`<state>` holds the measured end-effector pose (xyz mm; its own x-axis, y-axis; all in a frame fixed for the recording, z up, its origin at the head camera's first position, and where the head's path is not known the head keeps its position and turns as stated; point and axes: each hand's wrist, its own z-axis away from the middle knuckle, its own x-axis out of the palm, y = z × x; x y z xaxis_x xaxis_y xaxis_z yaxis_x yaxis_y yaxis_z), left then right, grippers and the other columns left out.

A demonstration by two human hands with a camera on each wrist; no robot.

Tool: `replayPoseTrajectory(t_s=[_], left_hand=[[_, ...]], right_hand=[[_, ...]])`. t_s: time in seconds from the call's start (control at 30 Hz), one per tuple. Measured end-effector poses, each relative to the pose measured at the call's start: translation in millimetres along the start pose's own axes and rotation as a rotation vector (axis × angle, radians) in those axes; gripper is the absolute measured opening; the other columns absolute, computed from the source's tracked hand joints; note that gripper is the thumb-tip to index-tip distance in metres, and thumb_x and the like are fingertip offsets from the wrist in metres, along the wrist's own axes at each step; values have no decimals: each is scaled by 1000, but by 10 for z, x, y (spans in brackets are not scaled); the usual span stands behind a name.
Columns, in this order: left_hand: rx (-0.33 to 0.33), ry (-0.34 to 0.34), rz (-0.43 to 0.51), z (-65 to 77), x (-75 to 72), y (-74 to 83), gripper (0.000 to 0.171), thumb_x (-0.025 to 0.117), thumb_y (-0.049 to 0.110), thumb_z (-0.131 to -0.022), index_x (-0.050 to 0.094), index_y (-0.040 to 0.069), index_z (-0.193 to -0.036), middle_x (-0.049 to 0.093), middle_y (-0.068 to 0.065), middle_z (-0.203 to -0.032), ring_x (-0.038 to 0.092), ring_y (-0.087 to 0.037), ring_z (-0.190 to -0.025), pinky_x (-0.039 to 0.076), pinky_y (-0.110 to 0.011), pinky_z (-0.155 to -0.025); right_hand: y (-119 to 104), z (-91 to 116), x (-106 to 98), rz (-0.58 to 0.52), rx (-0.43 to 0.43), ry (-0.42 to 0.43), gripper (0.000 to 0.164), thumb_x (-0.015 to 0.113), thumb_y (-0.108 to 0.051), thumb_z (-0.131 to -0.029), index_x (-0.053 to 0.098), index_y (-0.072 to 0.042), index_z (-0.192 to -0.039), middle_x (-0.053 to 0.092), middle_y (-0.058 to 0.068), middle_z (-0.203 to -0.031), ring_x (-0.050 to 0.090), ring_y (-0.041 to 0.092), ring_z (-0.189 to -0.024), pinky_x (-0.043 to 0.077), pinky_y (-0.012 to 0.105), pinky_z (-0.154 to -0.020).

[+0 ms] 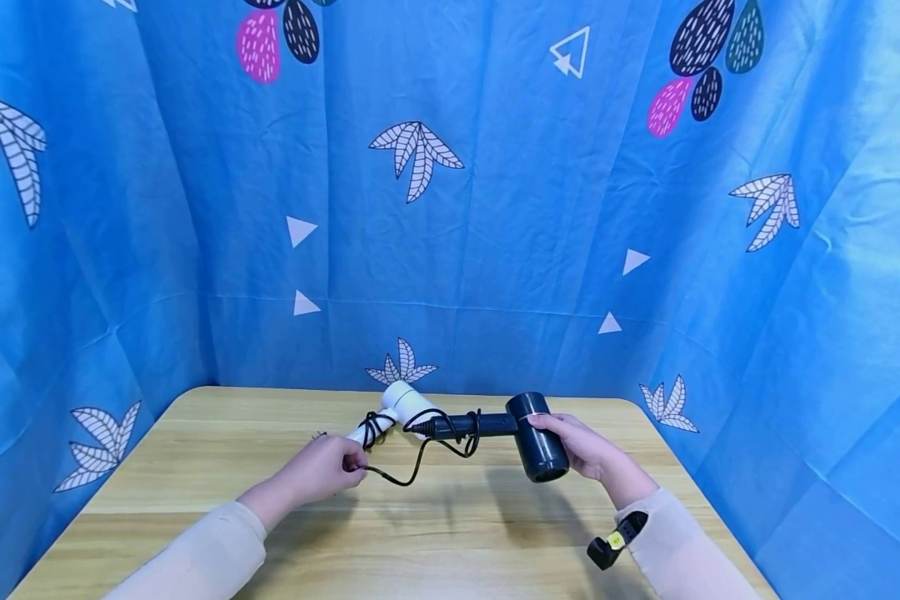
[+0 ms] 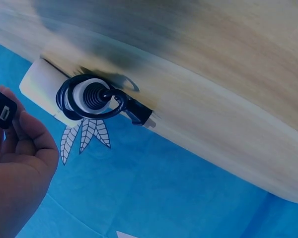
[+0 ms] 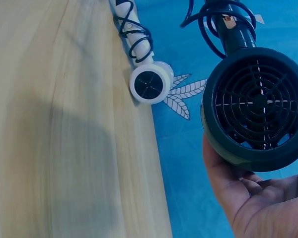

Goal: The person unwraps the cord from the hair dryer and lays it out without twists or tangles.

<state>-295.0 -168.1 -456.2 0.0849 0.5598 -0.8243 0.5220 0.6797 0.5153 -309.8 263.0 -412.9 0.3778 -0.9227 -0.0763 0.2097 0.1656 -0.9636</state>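
Note:
In the head view, my right hand (image 1: 588, 447) grips a black hair dryer (image 1: 542, 450) by its barrel, above the table. Its handle points left, with the black cord (image 1: 414, 478) looped loosely around it. My left hand (image 1: 321, 472) pinches the far end of that cord; the left wrist view shows a black plug (image 2: 1, 110) at the fingers. The right wrist view faces the dryer's round grille (image 3: 258, 101), the palm beneath the barrel. Behind lies a white hair dryer (image 1: 401, 397), its own black cord wound round the handle, partly hidden by the black dryer and my left hand.
A light wooden table (image 1: 420, 550) spreads below both hands. Blue patterned cloth (image 1: 457, 250) hangs behind the table and along both sides. At my right wrist is a black strap (image 1: 617, 542) with a yellow mark.

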Motion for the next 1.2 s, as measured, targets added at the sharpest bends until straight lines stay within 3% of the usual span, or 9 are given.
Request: replayPoseTrajectory(t_s=[0.3,0.87,1.2], left_hand=[[-8,-39,25,43,12,22,16,78,13,-86,66,20,-77,56,15,-67,49,-2,-59,44,-24,-55],[115,-21,-24,80,-15,118,12,75,9,-85,71,18,-79,59,18,-70,50,2,-63,47,-24,-61],[145,-42,-71,48,-13,190,15,72,12,-90,72,24,-81,57,21,-70,49,3,-60,45,-23,-59]], right_hand=[[13,-3,2,-6,6,18,74,50,-43,-101,23,8,-148,58,19,-120,66,25,-99,56,40,-86],[48,-25,1,-20,1,67,76,50,-45,-101,26,9,-147,59,19,-121,66,25,-99,56,39,-85],[59,-46,4,-29,-10,102,76,52,-45,-100,27,8,-148,59,20,-124,66,24,-101,56,39,-87]])
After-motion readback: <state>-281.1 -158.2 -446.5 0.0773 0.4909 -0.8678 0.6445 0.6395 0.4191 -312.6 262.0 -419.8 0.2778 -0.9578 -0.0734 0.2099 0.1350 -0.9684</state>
